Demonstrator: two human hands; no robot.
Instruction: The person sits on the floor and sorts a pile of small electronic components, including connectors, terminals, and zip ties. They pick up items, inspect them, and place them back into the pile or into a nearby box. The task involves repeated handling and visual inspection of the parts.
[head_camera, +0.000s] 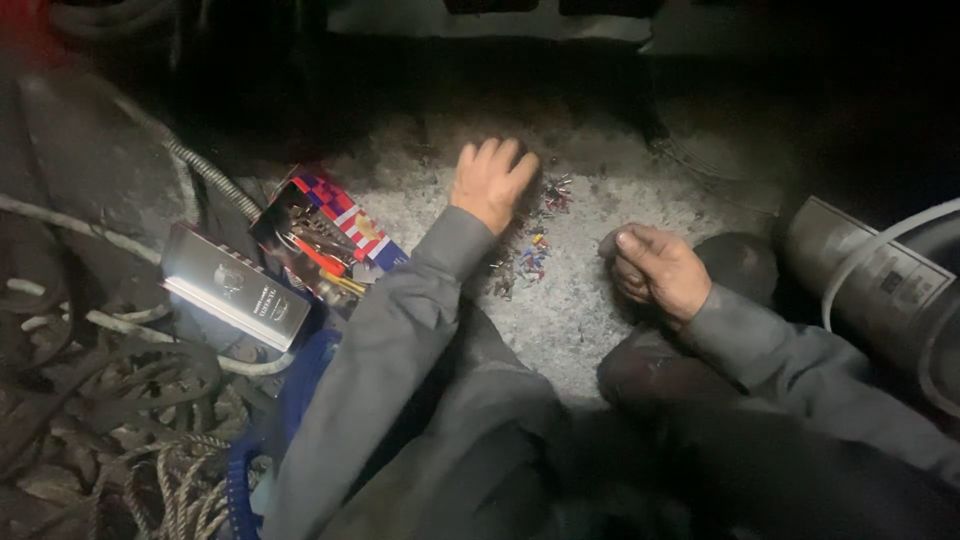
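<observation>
Both grey sleeves (400, 400) reach over one carpet (590, 310). Left hand (492, 180) curls its fingers onto scattered small connectors (535, 250), too many to count; right hand (655, 270) is fisted, contents unclear. One open tin (325, 240) lies left.

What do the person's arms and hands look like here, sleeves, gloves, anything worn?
Both arms are in long grey work sleeves: left sleeve, right sleeve. The cloth looks plain, creased and somewhat grimy, with no markings visible. Left hand and right hand are bare: no gloves, and no watch or rings show. The hands look smudged with dirt.
</observation>
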